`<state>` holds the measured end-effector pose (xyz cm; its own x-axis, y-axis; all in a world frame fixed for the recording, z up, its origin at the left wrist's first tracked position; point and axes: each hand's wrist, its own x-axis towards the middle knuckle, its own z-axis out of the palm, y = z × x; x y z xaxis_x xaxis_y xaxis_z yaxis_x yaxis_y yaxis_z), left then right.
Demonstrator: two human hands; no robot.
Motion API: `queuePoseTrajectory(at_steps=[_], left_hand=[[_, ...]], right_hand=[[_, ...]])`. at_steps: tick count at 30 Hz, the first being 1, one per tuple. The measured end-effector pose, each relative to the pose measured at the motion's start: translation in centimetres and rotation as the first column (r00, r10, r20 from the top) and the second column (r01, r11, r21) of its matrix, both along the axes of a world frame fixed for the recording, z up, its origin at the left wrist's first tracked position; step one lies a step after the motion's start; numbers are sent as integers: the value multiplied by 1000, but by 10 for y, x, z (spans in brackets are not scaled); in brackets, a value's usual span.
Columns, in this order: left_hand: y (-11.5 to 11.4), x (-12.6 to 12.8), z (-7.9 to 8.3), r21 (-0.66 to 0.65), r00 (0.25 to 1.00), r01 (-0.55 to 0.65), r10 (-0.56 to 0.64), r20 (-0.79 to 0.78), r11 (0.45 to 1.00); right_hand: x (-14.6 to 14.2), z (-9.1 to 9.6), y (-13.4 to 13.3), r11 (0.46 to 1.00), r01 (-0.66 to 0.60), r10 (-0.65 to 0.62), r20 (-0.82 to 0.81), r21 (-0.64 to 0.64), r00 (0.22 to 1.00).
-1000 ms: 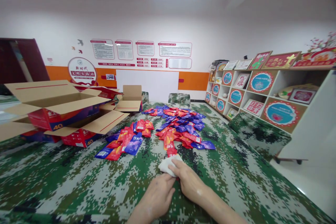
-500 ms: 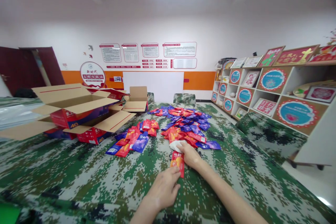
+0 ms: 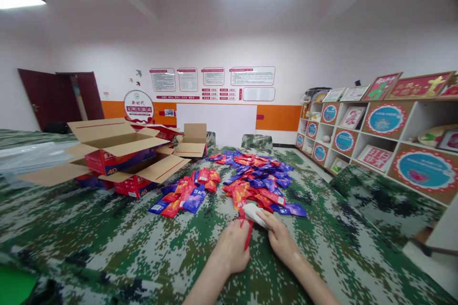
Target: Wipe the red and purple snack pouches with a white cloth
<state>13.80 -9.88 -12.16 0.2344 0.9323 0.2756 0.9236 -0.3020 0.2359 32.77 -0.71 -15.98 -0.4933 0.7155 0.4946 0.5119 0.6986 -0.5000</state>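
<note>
My left hand (image 3: 232, 247) is closed on a red packet (image 3: 247, 238), which is mostly hidden behind its fingers. In my right hand (image 3: 281, 237) a folded white cloth (image 3: 254, 213) is pinched, lying against the far end of that packet. Just beyond my hands spreads a large pile of red and blue packets (image 3: 265, 178). A smaller group of red and blue packets (image 3: 193, 196) lies to the left of it.
Open cardboard boxes (image 3: 132, 185) are stacked at the left, flaps spread outward. Clear plastic (image 3: 34, 159) lies behind them. A camouflage cloth (image 3: 143, 257) covers the table. Shelves (image 3: 361, 133) stand on the right, and a green object (image 3: 16, 283) sits at the near left corner.
My left hand has moved forward over the packet, covering more of it. My right hand with the white cloth has shifted right and nearer. The camera has tilted up and turned slightly left.
</note>
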Motion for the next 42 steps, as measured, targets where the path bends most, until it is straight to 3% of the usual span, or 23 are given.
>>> queuePoseTrajectory(at_steps=[4,7,11,14,18,23,25,27,30,34,37,42], left_hand=[[-10,-17,10,10,999,27,-27,-30,1000],[-13,-33,9,11,1000,26,-26,6,1000],[-12,-54,-4,55,970,30,-42,238,998],[-4,-77,-11,120,889,-38,-21,458,992],[29,-130,-5,134,775,-238,105,623,962],[96,-206,9,47,661,-447,295,690,893],[120,-230,10,-8,651,-504,386,653,864],[139,-247,8,-46,689,-545,478,545,837],[155,-259,-1,-99,733,-554,540,414,827],[158,-260,-15,-129,771,-562,574,274,817],[156,-257,-23,-26,788,-613,613,44,790],[154,-257,-28,35,815,-572,572,-91,820]], right_hand=[[-6,5,-6,999,11,-15,113,36,994],[-6,4,-5,998,44,-49,138,42,989],[2,-5,1,999,42,-46,168,27,985],[6,-13,4,998,26,-34,169,49,985],[6,-19,5,996,5,-21,163,94,986],[6,-23,5,990,-4,-19,164,139,986],[7,-22,5,991,-5,-19,168,137,986],[7,-21,4,991,-13,-10,175,130,985],[8,-19,3,992,-25,3,181,123,984],[8,-17,1,993,-15,-8,191,119,982],[7,-17,1,993,-16,-9,217,113,976],[6,-17,2,995,-29,5,238,98,971]])
